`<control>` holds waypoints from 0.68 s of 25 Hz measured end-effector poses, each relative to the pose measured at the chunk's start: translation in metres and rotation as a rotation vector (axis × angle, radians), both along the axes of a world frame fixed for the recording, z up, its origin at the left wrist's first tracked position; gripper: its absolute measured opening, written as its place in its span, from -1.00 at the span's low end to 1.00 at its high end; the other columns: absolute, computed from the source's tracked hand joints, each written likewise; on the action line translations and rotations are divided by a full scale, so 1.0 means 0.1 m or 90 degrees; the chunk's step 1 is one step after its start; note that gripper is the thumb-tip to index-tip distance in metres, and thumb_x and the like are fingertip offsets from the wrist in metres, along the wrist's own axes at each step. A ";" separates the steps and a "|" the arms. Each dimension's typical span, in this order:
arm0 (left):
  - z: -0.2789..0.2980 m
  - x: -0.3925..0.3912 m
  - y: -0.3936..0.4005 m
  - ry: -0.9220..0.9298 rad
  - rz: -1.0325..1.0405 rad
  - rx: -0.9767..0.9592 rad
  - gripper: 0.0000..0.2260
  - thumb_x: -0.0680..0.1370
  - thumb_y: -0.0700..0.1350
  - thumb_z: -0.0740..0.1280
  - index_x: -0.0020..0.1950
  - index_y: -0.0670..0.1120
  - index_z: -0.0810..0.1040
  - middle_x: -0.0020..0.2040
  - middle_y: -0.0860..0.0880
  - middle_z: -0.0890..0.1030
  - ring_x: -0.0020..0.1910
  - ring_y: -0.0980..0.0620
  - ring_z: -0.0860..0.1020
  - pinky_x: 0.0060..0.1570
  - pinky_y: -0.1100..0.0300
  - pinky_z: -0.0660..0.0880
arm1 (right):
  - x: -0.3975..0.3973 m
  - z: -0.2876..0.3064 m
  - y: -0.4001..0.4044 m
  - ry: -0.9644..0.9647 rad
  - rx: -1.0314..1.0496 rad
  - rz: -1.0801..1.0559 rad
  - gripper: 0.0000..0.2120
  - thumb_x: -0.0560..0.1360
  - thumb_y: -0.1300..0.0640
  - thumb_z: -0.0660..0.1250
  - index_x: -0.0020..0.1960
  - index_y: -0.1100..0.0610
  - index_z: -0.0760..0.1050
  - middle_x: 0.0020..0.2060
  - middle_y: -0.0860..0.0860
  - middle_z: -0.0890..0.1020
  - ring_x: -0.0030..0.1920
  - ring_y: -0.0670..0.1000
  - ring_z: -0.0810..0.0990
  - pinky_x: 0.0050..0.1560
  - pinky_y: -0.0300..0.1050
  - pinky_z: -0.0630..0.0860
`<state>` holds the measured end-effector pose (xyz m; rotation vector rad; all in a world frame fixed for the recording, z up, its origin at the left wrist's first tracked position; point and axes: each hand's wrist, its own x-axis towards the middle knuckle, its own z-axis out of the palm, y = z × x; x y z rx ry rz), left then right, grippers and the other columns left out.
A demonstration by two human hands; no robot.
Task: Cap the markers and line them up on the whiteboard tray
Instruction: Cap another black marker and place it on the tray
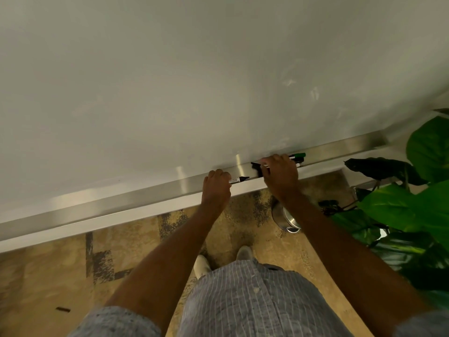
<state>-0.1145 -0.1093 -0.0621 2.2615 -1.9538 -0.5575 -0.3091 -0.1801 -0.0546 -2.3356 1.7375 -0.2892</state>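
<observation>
My left hand grips a black marker just above the metal whiteboard tray, its uncapped tip pointing right. My right hand rests over the tray farther right, fingers closed around a white marker whose barrel shows at its left edge, beside a black object lying in the tray. A green-capped marker and another marker lie in the tray past my right fingers. My right hand hides whatever else lies under it.
The whiteboard fills the upper view. A large green plant stands at the right. A metal pot sits on the patterned carpet below the tray. A small dark item lies on the floor at lower left.
</observation>
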 end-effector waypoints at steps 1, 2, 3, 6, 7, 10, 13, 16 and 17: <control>0.01 0.01 -0.01 -0.002 0.002 0.004 -0.82 0.56 -0.23 0.35 0.13 -0.08 0.62 0.07 -0.06 0.63 0.07 -0.05 0.53 0.06 0.09 0.46 | 0.08 -0.02 0.01 0.005 0.013 -0.001 -0.77 0.59 0.01 0.28 0.16 0.05 0.62 0.06 0.05 0.68 0.09 0.11 0.57 0.10 0.03 0.49; 0.02 0.01 -0.01 -0.005 0.002 0.010 -0.84 0.56 -0.24 0.35 0.11 -0.08 0.61 0.05 -0.06 0.63 0.06 -0.05 0.54 0.05 0.08 0.47 | 0.13 -0.04 0.02 0.012 0.033 -0.013 -0.74 0.60 -0.02 0.27 0.18 0.06 0.61 0.07 0.06 0.66 0.11 0.11 0.55 0.12 0.03 0.49; 0.04 0.02 -0.01 -0.007 0.003 0.013 -0.85 0.55 -0.25 0.33 0.09 -0.09 0.60 0.04 -0.06 0.64 0.05 -0.06 0.54 0.03 0.07 0.48 | 0.18 -0.06 0.02 0.022 0.051 -0.023 -0.72 0.60 -0.03 0.26 0.20 0.07 0.61 0.09 0.08 0.64 0.14 0.12 0.53 0.15 0.04 0.49; 0.06 0.04 0.02 -0.003 0.010 0.012 -0.83 0.54 -0.29 0.30 0.04 -0.08 0.60 0.00 -0.05 0.65 0.02 -0.06 0.56 0.00 0.08 0.46 | 0.23 -0.09 0.01 0.043 0.072 -0.039 -0.72 0.59 0.01 0.30 0.21 0.11 0.61 0.12 0.11 0.62 0.17 0.14 0.52 0.16 0.07 0.48; 0.07 0.05 0.03 0.000 0.015 0.009 -0.83 0.54 -0.29 0.30 0.04 -0.07 0.60 -0.01 -0.04 0.65 0.03 -0.06 0.56 0.00 0.07 0.45 | 0.23 -0.08 0.01 0.041 0.069 -0.040 -0.74 0.58 0.01 0.33 0.19 0.11 0.61 0.12 0.11 0.61 0.16 0.14 0.53 0.15 0.07 0.48; 0.10 0.13 0.08 -0.006 0.025 0.002 -0.80 0.52 -0.30 0.32 0.05 -0.05 0.59 -0.02 -0.01 0.66 0.03 -0.06 0.57 -0.03 0.10 0.36 | 0.27 -0.03 0.03 -0.036 0.081 -0.025 -0.79 0.54 0.01 0.37 0.13 0.08 0.59 0.08 0.06 0.61 0.11 0.10 0.53 0.09 -0.01 0.48; 0.15 0.24 0.11 -0.004 0.042 -0.008 -0.73 0.49 -0.32 0.33 0.08 0.00 0.58 -0.02 0.04 0.66 0.02 -0.03 0.57 -0.01 0.11 0.31 | 0.35 0.04 0.16 -0.233 0.161 -0.039 -0.86 0.54 0.01 0.38 0.07 0.01 0.54 -0.06 -0.05 0.63 -0.05 -0.03 0.57 -0.12 -0.21 0.44; 0.21 0.35 0.15 0.015 0.061 -0.009 -0.68 0.48 -0.32 0.33 0.13 0.01 0.57 0.02 0.04 0.65 0.05 -0.03 0.56 0.02 0.06 0.38 | 0.43 0.06 0.32 -0.429 0.265 -0.093 -0.83 0.54 0.10 0.40 0.13 0.07 0.60 -0.02 -0.04 0.68 -0.01 -0.03 0.64 -0.07 -0.29 0.54; 0.23 0.39 0.17 0.023 0.066 -0.011 -0.68 0.48 -0.32 0.33 0.14 0.01 0.56 0.03 0.03 0.65 0.06 -0.04 0.55 0.01 0.05 0.40 | 0.45 0.06 0.35 -0.482 0.294 -0.127 -0.80 0.53 0.14 0.42 0.15 0.12 0.62 0.00 0.00 0.70 0.02 0.01 0.67 -0.04 -0.25 0.60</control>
